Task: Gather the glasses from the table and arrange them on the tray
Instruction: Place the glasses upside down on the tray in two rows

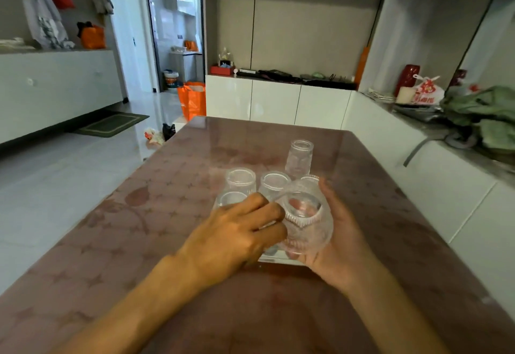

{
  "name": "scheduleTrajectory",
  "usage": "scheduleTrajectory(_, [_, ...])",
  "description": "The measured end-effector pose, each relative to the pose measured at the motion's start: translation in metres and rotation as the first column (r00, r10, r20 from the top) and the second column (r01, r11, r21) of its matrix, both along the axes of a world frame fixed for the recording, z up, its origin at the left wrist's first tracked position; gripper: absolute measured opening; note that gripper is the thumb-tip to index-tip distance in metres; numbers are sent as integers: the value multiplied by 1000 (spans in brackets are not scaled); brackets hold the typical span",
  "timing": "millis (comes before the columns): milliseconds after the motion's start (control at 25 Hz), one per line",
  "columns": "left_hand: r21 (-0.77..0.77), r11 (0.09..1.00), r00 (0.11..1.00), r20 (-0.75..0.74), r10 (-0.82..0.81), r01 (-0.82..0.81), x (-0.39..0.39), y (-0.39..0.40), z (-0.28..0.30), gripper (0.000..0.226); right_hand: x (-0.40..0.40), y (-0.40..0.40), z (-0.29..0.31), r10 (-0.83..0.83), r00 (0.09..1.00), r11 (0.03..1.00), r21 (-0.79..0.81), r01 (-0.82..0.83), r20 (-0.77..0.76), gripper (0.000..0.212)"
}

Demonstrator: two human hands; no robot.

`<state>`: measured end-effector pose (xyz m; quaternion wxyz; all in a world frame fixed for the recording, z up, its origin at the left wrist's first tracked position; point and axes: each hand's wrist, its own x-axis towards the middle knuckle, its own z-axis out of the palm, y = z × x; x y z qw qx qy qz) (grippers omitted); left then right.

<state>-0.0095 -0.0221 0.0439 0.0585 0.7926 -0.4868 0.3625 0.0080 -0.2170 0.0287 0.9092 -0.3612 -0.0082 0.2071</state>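
Glass tumbler (305, 221) is held tilted, mouth toward the camera, in the right hand (338, 239), whose fingers are curled round its ribbed side from the right. Left hand (237, 235) is partly closed, fingers meeting the tumbler's left side; whether it grips or only steadies cannot be told. Both hands hover over the near right of a clear tray (278, 261), largely hidden beneath them. Four glasses stand upright on the tray's far and left parts, among them the far-left glass (241, 181). One tall glass (299, 158) stands alone on the surface (139, 236), just beyond the tray. Recommended: right the tumbler before lowering, set it into the near gap without knocking its neighbours, release only once it sits flat.
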Motion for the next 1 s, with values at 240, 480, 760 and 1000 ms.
scheduleTrajectory(240, [-430, 872, 949, -294, 112, -236, 18, 28, -30, 32, 20, -20, 1, -242, 858, 610, -617, 498, 454, 78])
scheduleTrajectory(480, [-334, 805, 784, -572, 240, -490, 48, 45, -65, 42, 34, 12, -34, 257, 628, -102, -626, 773, 734, 68])
scheduleTrajectory(760, [-389, 801, 790, -591, 162, -454, 53, 44, -76, 40, 41, 18, -62, 281, 598, -62, -608, 792, 750, 74])
scheduleTrajectory(1000, [-537, 605, 662, -749, -22, -588, 76, 59, -85, 36, 42, -13, -43, 92, 552, 45, -558, 829, 829, 53])
